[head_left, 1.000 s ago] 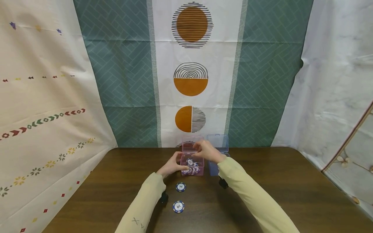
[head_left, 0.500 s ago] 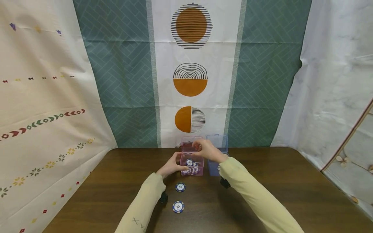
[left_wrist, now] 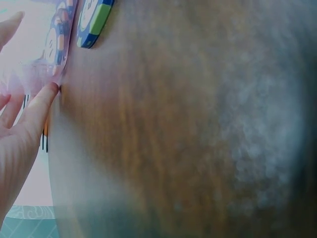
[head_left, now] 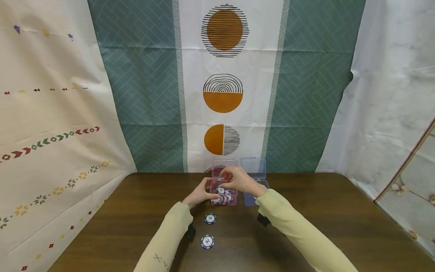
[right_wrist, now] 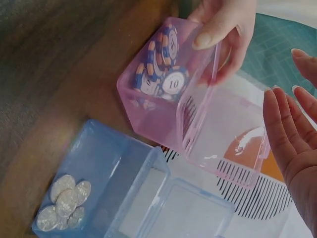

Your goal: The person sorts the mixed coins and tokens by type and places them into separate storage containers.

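My left hand (head_left: 199,194) grips the left side of an open pink plastic box (right_wrist: 153,121), its thumb over one wall. Inside are several blue-and-white poker chips (right_wrist: 174,84), one marked 10. Over the pink box hovers my right hand (head_left: 240,180), fingers bent loosely. The right wrist view shows nothing between that hand's thumb and fingers (right_wrist: 285,119). Two more poker chips lie flat in front of the box: a 50 chip (head_left: 210,218) and, nearer, a 10 chip (head_left: 207,241).
Beside the pink box on the right stands an open blue plastic box (right_wrist: 119,163) holding several silver coins (right_wrist: 67,202). Both lids are raised at the back. Behind the dark wooden table (head_left: 306,226) hangs a patterned cloth (head_left: 146,94).
My right hand has lowered a little toward the pink box and shifted slightly left. My left hand stays at the box, and the two chips on the table have not moved.
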`<state>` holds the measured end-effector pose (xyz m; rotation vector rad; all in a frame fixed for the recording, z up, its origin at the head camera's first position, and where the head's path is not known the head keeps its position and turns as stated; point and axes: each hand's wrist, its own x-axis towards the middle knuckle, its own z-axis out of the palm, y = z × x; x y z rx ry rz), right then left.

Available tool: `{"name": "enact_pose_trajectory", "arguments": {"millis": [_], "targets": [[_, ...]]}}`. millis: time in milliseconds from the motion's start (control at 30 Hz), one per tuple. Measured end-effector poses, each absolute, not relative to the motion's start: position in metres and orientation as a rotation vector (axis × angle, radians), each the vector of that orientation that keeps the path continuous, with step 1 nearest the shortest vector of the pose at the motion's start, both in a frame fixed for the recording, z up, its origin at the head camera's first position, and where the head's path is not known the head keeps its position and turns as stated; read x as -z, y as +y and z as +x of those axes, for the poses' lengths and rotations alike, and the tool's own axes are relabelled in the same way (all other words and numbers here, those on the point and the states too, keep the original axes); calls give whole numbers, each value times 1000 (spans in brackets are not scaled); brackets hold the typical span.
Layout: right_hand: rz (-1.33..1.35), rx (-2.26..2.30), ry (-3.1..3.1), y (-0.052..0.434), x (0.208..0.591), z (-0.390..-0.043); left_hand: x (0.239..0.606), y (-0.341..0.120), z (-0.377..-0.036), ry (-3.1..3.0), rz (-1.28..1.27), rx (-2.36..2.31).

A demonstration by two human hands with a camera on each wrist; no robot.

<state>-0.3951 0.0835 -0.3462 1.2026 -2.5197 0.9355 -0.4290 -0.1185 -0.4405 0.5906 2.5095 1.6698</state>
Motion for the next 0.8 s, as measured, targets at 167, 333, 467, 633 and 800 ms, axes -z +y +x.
{"name": "enact_pose_trajectory", "arguments": {"millis": [167,333,467,633,800], "targets": [[1248,-958,-2516,85,352,-387,442,-118,-429,2513,595,-1658],[1307,-990,-2480,84,358,-381,442,-119,-431,2510,613,-1665],[1348,-993,-2453,82,365,-381,439,-121,-429,2497,661,-1669],[1420,-1035,-2446,81,376,-380,425,-120,-414,2465,732,-1681],[1416,-1096,-2505,78,385,-376,440,-121,-429,2495,715,-1692]]}}
